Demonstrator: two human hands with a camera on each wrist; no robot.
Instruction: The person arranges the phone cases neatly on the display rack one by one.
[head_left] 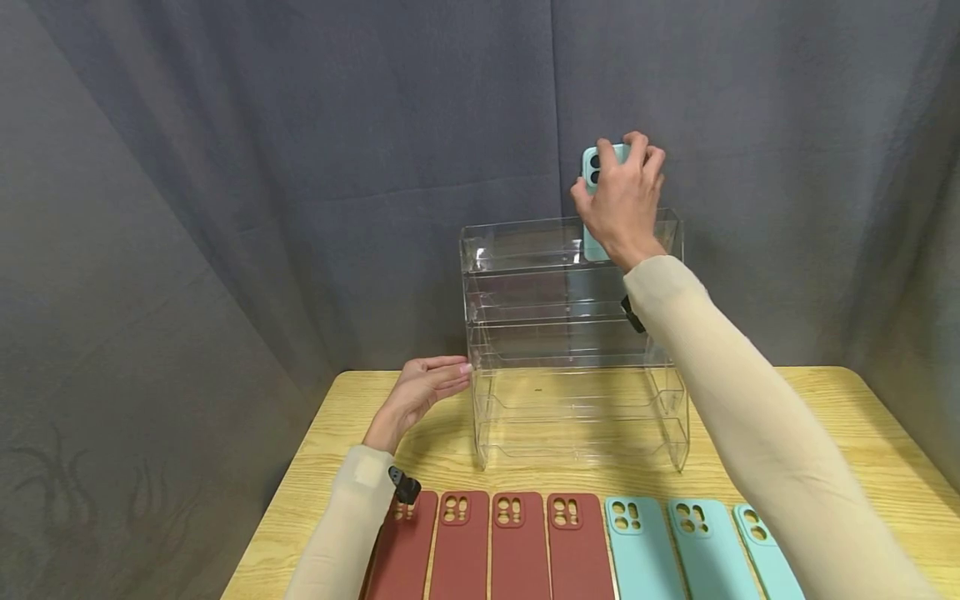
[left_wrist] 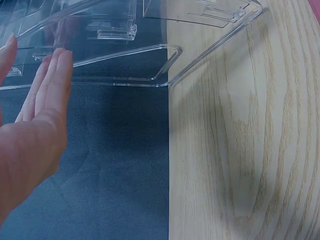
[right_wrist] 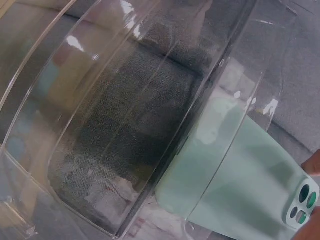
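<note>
A clear acrylic tiered display rack (head_left: 573, 358) stands upright on the table. My right hand (head_left: 624, 196) grips a mint-green phone case (head_left: 596, 248) by its upper part, fingers over the camera end. In the right wrist view the lower end of that phone case (right_wrist: 250, 175) sits behind the clear front of the rack's top tier. My left hand (head_left: 429, 387) has its fingers stretched out, touching the rack's left side. The left wrist view shows that hand (left_wrist: 45, 110) with straight fingers against the clear side panel (left_wrist: 125, 80).
Several dark red phone cases (head_left: 517, 550) lie in a row along the near part of the wooden table (head_left: 420, 458). Beside them to the right are mint-green phone cases (head_left: 648, 550), partly under my right forearm. A grey curtain (head_left: 375, 167) hangs behind the table.
</note>
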